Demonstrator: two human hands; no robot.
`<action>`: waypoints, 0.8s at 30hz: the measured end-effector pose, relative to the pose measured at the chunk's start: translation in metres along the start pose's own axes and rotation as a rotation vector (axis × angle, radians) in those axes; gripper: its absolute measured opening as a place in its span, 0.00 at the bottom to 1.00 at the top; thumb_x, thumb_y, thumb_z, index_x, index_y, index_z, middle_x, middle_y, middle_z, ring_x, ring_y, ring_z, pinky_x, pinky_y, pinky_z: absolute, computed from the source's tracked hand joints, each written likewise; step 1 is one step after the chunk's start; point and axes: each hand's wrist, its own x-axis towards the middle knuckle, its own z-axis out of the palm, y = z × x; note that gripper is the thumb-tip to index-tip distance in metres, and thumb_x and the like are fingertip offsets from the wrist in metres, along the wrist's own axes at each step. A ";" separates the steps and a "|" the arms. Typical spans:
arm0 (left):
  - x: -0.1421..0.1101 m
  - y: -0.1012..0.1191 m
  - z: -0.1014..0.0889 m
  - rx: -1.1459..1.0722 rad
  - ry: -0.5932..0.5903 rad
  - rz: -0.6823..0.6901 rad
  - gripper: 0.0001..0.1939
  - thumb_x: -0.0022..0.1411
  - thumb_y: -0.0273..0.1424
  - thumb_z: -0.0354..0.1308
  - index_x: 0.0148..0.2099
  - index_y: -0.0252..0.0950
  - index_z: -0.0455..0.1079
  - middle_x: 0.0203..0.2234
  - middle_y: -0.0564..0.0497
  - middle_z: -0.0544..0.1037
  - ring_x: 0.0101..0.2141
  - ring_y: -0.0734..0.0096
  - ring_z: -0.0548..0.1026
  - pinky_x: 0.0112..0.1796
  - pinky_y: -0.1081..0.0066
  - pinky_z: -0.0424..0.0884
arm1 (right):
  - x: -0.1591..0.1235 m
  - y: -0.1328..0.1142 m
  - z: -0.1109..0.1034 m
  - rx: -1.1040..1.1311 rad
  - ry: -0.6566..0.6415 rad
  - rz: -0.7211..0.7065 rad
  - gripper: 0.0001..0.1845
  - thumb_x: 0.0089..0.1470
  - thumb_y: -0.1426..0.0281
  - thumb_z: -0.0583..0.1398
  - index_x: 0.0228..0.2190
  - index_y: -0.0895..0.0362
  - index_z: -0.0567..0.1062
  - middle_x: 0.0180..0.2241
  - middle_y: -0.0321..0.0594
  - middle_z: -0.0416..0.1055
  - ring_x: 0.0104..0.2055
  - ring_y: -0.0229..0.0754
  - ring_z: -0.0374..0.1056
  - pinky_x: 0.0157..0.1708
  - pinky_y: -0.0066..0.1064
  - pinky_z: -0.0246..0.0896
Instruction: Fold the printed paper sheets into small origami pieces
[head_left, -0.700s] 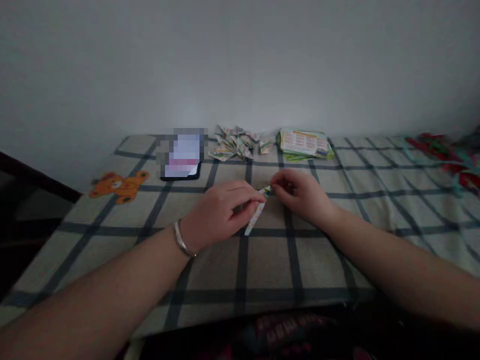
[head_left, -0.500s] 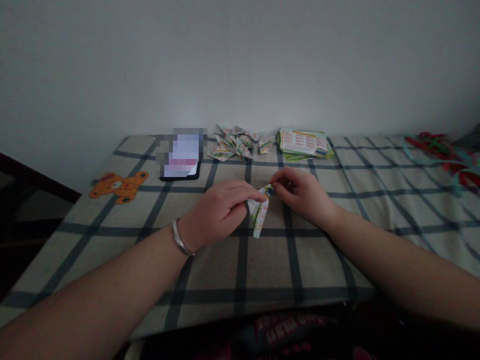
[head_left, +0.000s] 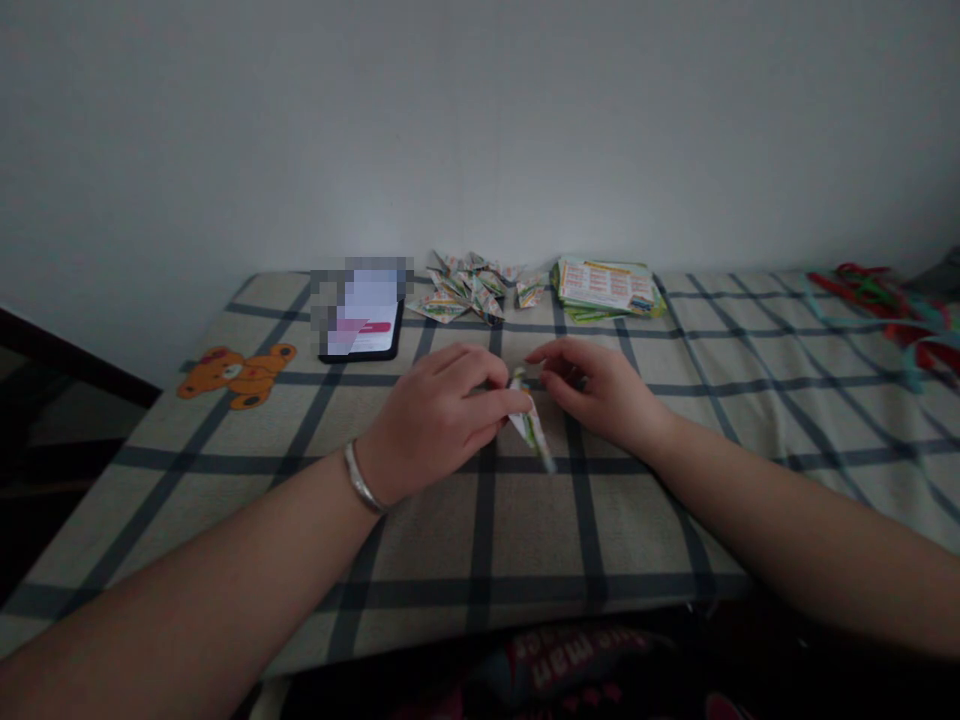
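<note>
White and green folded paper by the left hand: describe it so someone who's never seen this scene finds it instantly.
Find the beige, dark-checked tablecloth. Near its middle, the left hand, wearing a silver bangle, holds a narrow, white and green folded paper. Unlike the folded paper pieces clustered by the pale wall, this one is held.
</note>
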 end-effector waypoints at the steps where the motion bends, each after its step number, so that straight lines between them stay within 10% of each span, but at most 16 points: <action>1: 0.000 0.000 0.000 0.033 0.005 -0.002 0.07 0.63 0.26 0.56 0.41 0.36 0.76 0.35 0.46 0.74 0.39 0.63 0.70 0.41 0.62 0.71 | 0.000 0.000 0.000 0.002 -0.001 -0.004 0.12 0.56 0.72 0.57 0.42 0.57 0.75 0.27 0.35 0.70 0.27 0.34 0.64 0.27 0.26 0.61; 24: 0.005 0.001 0.000 0.362 -0.115 -0.332 0.05 0.60 0.26 0.52 0.35 0.35 0.68 0.31 0.48 0.76 0.35 0.60 0.73 0.36 0.62 0.68 | -0.005 -0.009 -0.004 0.108 0.055 -0.072 0.07 0.54 0.75 0.57 0.37 0.55 0.68 0.31 0.36 0.70 0.30 0.35 0.68 0.30 0.28 0.64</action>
